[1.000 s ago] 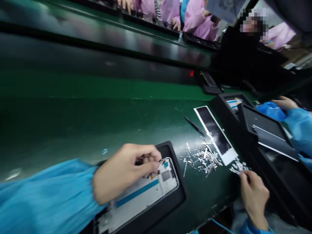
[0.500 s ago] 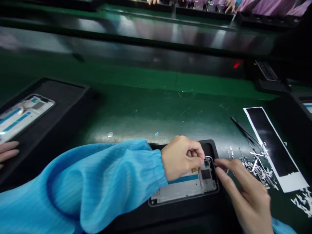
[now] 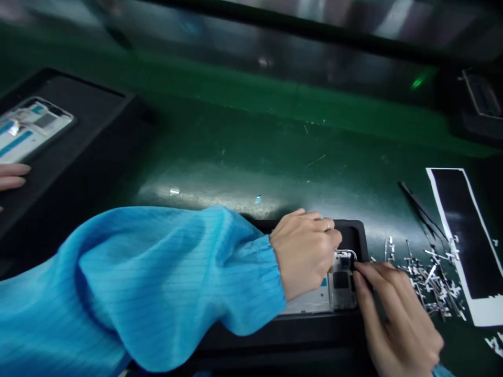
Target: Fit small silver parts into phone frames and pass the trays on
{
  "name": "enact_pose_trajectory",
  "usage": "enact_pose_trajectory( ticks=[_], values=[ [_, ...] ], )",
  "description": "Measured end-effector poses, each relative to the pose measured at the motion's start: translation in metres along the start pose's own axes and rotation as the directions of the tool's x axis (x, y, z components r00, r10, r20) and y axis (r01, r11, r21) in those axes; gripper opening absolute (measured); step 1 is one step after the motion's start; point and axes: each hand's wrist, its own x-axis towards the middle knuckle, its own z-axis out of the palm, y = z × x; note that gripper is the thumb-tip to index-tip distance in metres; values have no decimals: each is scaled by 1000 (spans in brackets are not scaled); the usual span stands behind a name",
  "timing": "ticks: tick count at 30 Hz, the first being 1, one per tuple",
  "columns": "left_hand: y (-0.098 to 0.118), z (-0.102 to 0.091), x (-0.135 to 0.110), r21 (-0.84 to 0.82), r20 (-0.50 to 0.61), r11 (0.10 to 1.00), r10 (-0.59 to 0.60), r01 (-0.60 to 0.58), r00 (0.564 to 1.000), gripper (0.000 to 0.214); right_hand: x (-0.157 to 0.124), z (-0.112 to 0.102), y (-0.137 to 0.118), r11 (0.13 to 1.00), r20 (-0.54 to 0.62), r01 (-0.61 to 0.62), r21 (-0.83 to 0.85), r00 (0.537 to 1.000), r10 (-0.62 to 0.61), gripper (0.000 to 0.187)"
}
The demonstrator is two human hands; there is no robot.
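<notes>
On my feed, far left, a co-worker's fingers (image 3: 11,175) rest beside a white phone frame (image 3: 37,128) in a black tray (image 3: 78,115). Next, the blue-sleeved left hand (image 3: 304,256) and the right hand (image 3: 393,314) sit close together at the end of a white-and-silver phone frame (image 3: 341,283) lying in a black rubber tray (image 3: 353,230); I cannot tell whether they grip it. Further right lie loose silver metal strips (image 3: 432,277), slim black tweezers (image 3: 422,209) and a black-and-white sheet (image 3: 463,235).

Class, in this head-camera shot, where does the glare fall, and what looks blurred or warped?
Head view: pale glare spreads across the green bench; the right hand looks slightly soft; wide-angle distortion seems to bow the bench's long edges.
</notes>
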Motion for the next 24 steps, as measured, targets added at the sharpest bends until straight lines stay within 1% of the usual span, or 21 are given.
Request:
enact_pose_trajectory(
  ticks=[2, 4, 6, 8, 11, 15, 19, 24],
  values=[
    [1, 3, -2, 84, -12, 996, 34, -33, 999, 18, -3, 2, 2, 994, 55, 83, -66, 995, -79, 17],
    [2, 4, -4, 123, -7, 991, 47, -45, 999, 18, -3, 3, 2, 974, 76, 176, -141, 983, -167, 17],
    [3, 4, -5, 126, 6, 990, 55, -55, 998, 19, -1, 3, 1, 954, 97, 253, -163, 966, -239, 16],
    [2, 4, -5, 132, 8, 989, 65, -65, 998, 19, 1, 3, 0, 944, 118, 296, -144, 953, -281, 17],
    [1, 4, -5, 160, -1, 984, 82, -81, 997, 19, 2, 3, 0, 943, 137, 308, -123, 947, -292, 21],
    [0, 4, -5, 174, -20, 979, 113, -108, 993, 21, 1, 3, 2, 930, 164, 339, -141, 934, -316, 22],
    [1, 6, -6, 173, -53, 979, 116, -106, 992, 21, 1, 4, 2, 931, 131, 333, -150, 940, -315, 20],
    [1, 9, -7, 172, -67, 980, 110, -97, 992, 22, 0, 5, 0, 925, 137, 343, -164, 936, -323, 20]
  ],
)
